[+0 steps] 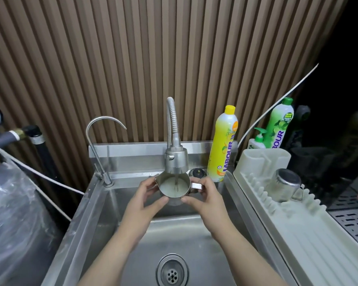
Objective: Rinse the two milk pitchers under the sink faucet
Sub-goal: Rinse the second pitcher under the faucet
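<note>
1. Grip: both hands hold one milk pitcher (175, 187). The left hand (148, 196) wraps the pitcher wall from the 9 o'clock side, thumb pressed to the near wall. The right hand (205, 196) closes on it from the 3 o'clock side, fingers around the handle (195, 185) and thumb on the near wall. Neither hand is open or free.
2. Position: the pitcher is held above the sink (136, 228) basin, directly beneath the spray head of the faucet (176, 159), mouth tilted toward the wearer.
3. Step in hand: rinsing of this pitcher. A thin stream appears to fall from the spray head into the pitcher; the flow is faint and hard to confirm.
4. Appearance: polished steel body, pouring spout at 9 o'clock, flat strap handle at 3 o'clock. The interior shows a pale, cloudy film or liquid, judged to be milk residue mixed with water.
5. Second pitcher (285, 185): a steel vessel rests inverted on the drying rack (281, 230) at 3 o'clock of the sink, well apart from the hands. It is judged to be the other pitcher; whether it is rinsed cannot be told.
6. Next move, as judged: swirl the water, then tip the pitcher over the drain (172, 274) at 6 o'clock, keeping a firm hold on the wet steel.
</note>
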